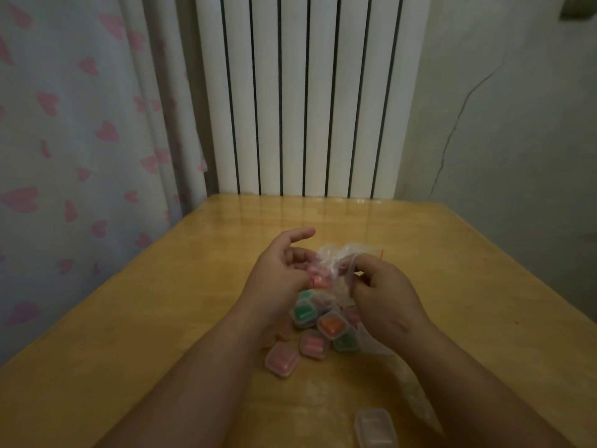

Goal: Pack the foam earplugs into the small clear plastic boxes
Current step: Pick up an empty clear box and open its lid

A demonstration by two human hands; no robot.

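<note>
Both hands are raised over the middle of the wooden table (161,318). My left hand (277,273) holds pink foam earplugs (318,279) at the mouth of a clear plastic bag (336,257). My right hand (384,295) pinches the bag's edge, fingers curled into the plastic. Below the hands lies a cluster of small clear boxes holding earplugs: a green one (303,313), an orange one (332,325), and two pink ones (314,345) (282,359). Another clear box (375,427), open and with nothing visible in it, sits near the front edge.
A second clear plastic bag (413,392) lies flat under my right forearm. A white radiator (307,92) stands behind the table's far edge, with a heart-print curtain (80,124) to the left and a cracked wall (500,124) to the right.
</note>
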